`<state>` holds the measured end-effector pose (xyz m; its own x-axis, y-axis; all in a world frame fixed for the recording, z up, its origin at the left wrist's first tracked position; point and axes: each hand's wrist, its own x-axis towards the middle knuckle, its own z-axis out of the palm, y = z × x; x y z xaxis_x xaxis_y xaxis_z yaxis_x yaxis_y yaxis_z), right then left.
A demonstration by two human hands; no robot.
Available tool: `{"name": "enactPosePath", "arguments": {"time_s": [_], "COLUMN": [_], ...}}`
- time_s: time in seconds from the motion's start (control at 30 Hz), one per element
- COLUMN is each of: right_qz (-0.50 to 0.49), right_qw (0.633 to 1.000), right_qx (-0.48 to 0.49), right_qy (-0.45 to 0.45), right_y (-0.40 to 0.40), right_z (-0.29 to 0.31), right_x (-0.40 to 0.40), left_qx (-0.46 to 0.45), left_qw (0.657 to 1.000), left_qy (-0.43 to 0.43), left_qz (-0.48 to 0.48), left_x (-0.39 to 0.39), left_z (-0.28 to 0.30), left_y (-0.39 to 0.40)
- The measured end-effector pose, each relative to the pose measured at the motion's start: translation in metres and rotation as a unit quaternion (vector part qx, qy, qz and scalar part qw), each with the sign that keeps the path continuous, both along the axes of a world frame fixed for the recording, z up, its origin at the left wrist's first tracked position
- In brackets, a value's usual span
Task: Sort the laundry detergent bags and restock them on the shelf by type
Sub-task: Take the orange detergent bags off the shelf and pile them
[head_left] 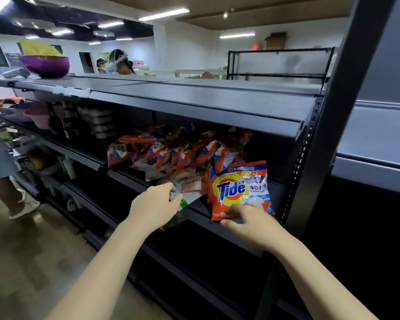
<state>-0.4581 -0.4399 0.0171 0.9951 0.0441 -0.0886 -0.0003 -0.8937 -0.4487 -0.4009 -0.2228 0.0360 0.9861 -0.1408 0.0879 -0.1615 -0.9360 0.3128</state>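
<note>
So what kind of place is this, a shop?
Probably a shop or a mock-up of one. Long dark metal shelving runs down an aisle, orange detergent bags are piled on one shelf, and the right hand stands a Tide bag upright. Other goods, like a purple bowl, sit nearby.

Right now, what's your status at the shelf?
Right hand gripping upright Tide bag at its bottom edge. Left hand on pale flat bag. Orange bags jumbled behind, unsorted.

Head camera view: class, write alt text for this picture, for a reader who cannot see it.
A person's right hand steadies an upright orange Tide bag at the front of a dark shelf, while the left hand grips a pale flat bag beside it. More orange bags lie jumbled behind them.
</note>
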Motion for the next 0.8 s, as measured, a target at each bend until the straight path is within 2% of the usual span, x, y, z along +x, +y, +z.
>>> {"name": "enactPosePath", "arguments": {"time_s": [0.17, 0.27, 0.43, 0.5, 0.57, 0.7, 0.77, 0.8], "right_qz": [-0.115, -0.193, -0.313, -0.358, -0.389, -0.414, -0.437, -0.454], "right_qw": [0.993, 0.98, 0.95, 0.934, 0.919, 0.877, 0.857, 0.854], "right_qx": [-0.006, -0.032, 0.011, 0.02, 0.062, 0.243, 0.273, 0.255], "right_qy": [0.028, 0.026, 0.002, 0.013, 0.018, 0.009, 0.013, 0.023], "right_y": [-0.001, -0.004, -0.016, -0.02, -0.031, -0.073, -0.057, -0.052], "right_z": [-0.013, -0.02, -0.039, -0.045, -0.06, -0.099, -0.081, -0.079], "right_x": [0.04, 0.061, 0.097, 0.109, 0.125, 0.15, 0.142, 0.142], "left_qx": [-0.078, -0.107, -0.167, -0.163, -0.149, -0.139, -0.143, -0.155], "left_qw": [0.994, 0.989, 0.975, 0.974, 0.973, 0.969, 0.968, 0.967], "left_qy": [0.04, 0.027, 0.014, 0.029, 0.039, 0.005, -0.004, -0.001], "left_qz": [-0.069, -0.098, -0.145, -0.156, -0.173, -0.206, -0.205, -0.201], "left_x": [0.046, 0.076, 0.129, 0.152, 0.173, 0.21, 0.227, 0.233], "left_z": [-0.006, -0.014, -0.024, -0.031, -0.038, -0.048, -0.051, -0.052], "left_y": [-0.018, -0.034, -0.059, -0.069, -0.077, -0.082, -0.084, -0.085]}}
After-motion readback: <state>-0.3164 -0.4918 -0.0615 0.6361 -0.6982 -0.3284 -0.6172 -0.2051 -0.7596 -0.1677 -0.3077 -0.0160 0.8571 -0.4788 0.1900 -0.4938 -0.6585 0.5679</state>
